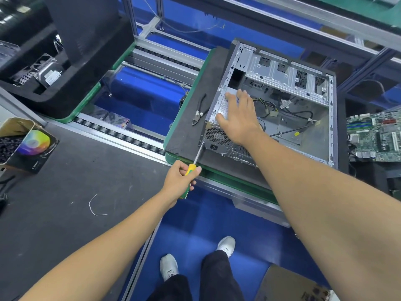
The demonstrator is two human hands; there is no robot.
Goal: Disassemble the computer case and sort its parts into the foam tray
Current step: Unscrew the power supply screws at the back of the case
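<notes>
The open computer case (pixel 303 88) lies on its side on a dark mat, its power supply (pixel 218 137) in the near-left corner. My left hand (pixel 181 181) grips a yellow-green screwdriver (pixel 196 159) whose tip meets the case's rear corner by the power supply. With fingers spread, my right hand (pixel 237 114) rests flat on top of the power supply. Loose cables (pixel 288 118) lie inside the case. The black foam tray (pixel 43 83) sits at the far left with a metal part in it.
Side cutters (pixel 198 115) lie on the mat left of the case. A green motherboard (pixel 375 137) sits to the right. A cardboard box (pixel 23 144) with dark bits and a colourful disc stands at the left. Conveyor rollers (pixel 121 135) run between the benches.
</notes>
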